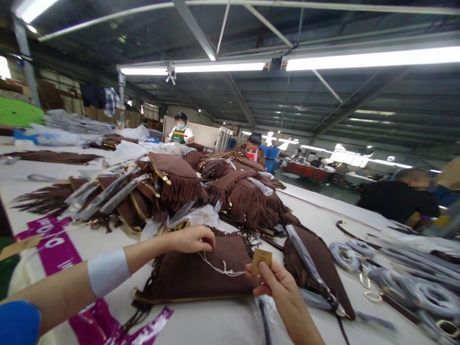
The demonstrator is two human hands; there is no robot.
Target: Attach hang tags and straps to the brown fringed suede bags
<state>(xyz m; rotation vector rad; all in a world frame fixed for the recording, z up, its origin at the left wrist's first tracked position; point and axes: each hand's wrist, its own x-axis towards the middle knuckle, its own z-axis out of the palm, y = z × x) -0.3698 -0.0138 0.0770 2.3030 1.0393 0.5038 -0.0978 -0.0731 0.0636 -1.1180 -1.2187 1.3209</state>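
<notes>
A brown fringed bag (212, 275) lies flat on the white table before me, its zipper edge towards me. My left hand (196, 238) hovers over its upper part, fingers curled in on the end of a thin white string (224, 272). The string hangs in a loop across the bag, with a knot midway, and runs to my right hand (276, 285). At the bag's right side, that hand pinches a small tan hang tag (261, 261) between thumb and fingers. The tag's print is too small to read.
Behind the bag rises a heap of brown fringed bags (176, 179). Another bag (316, 268) with a wrapped strap lies at right, beside coiled wrapped straps (424, 290). Purple printed tape (59, 251) lies at left. Co-workers (181, 130) are across the table and at right.
</notes>
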